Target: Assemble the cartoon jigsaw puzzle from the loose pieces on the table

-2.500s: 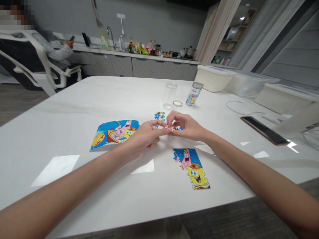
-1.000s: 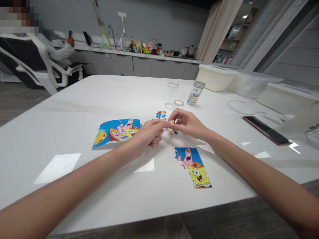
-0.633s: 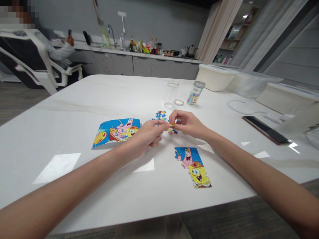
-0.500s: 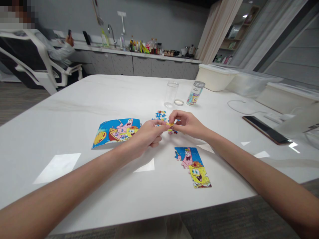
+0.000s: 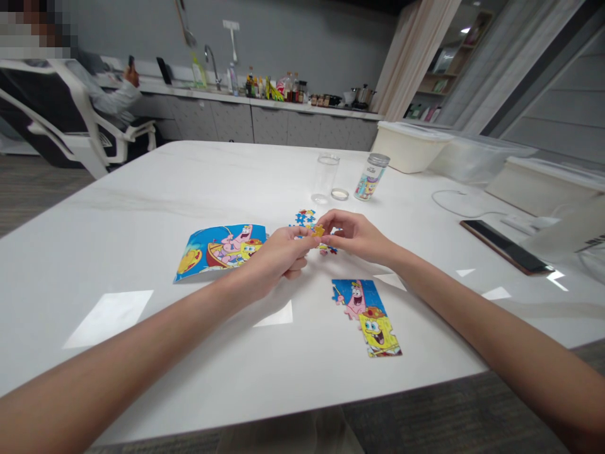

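1. Head view: one joined puzzle section (image 5: 374,331) lies finished; loose pieces (image 5: 301,219) remain.
2. Left hand (image 5: 280,253) pinches a yellow piece (image 5: 319,231) over the table (image 5: 227,378); right hand (image 5: 353,234) meets it, grip unclear.
3. A second ago a pale side showed; now yellow does. The section is unchanged.

Kitchen area (image 5: 269,120); curved tap (image 5: 214,64), bottles (image 5: 250,82) and pot (image 5: 363,96) along the counter (image 5: 278,105), grey cabinets (image 5: 302,130) beneath

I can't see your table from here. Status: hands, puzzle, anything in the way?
Left hand and right hand hold yellow puzzle piece between them. Partial puzzle flat, nearer wearer. Hands partly hide loose pieces.
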`<state>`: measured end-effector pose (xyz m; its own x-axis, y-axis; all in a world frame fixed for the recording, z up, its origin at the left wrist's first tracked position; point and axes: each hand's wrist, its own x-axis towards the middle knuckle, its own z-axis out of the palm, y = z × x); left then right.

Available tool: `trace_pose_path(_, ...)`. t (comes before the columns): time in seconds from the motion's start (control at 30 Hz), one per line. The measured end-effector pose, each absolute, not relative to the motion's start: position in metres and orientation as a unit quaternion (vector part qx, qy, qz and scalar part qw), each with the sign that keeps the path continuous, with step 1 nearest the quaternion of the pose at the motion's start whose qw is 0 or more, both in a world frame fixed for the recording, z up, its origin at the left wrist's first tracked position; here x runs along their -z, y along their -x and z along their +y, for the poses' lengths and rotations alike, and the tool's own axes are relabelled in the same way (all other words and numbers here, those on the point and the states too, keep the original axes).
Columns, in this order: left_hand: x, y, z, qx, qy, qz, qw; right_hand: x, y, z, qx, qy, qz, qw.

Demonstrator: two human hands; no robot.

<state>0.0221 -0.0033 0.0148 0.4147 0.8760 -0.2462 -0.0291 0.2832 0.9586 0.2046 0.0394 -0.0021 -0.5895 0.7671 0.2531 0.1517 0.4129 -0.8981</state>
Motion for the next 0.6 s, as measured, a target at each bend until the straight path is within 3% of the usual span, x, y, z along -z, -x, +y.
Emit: trace_pose_path(0.6, -0.0135, -0.0227, -0.0038, -0.325, -0.515, 0.429, 0.667, 0.0021, -0.2054, 0.039, -0.474, 0.275, -0.765, 0.337)
